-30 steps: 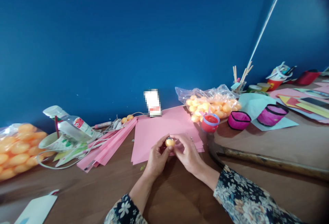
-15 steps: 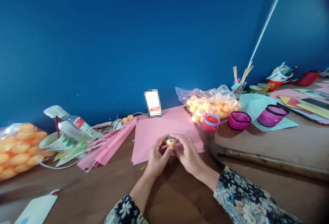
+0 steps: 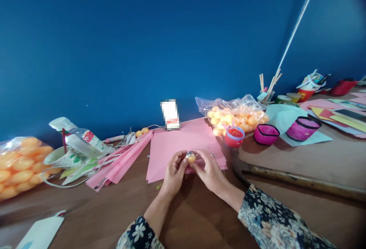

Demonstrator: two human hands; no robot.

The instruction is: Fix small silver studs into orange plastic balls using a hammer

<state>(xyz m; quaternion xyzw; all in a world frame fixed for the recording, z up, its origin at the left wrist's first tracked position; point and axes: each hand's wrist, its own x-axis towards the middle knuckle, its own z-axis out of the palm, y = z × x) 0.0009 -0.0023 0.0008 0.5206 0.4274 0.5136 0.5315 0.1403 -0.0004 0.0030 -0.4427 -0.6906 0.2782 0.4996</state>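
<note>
Between the fingertips of both hands sits a small orange ball with a shiny silver top (image 3: pixel 191 159). My left hand (image 3: pixel 174 173) grips it from the left, thumb in front and fingers curled behind. From the other side, my right hand (image 3: pixel 210 171) pinches it with thumb and forefinger. Both are just above the near edge of a stack of pink paper sheets (image 3: pixel 178 138). A tiny silvery piece (image 3: pixel 212 155) lies on the paper past my right hand; its kind is too small to make out.
A clear bag of orange balls (image 3: pixel 240 117) lies behind a red cup (image 3: pixel 234 137); another bag (image 3: pixel 23 165) is far left. Right, a wooden-handled hammer (image 3: pixel 303 182) crosses the brown table. Pink strips (image 3: pixel 122 161), a tilted bottle (image 3: pixel 85 142) and a paper cup (image 3: pixel 55 157) stand left.
The ball has turned slightly in my fingers, so its silver top and orange lower part show more distinctly. My hands have shifted only a little.
</note>
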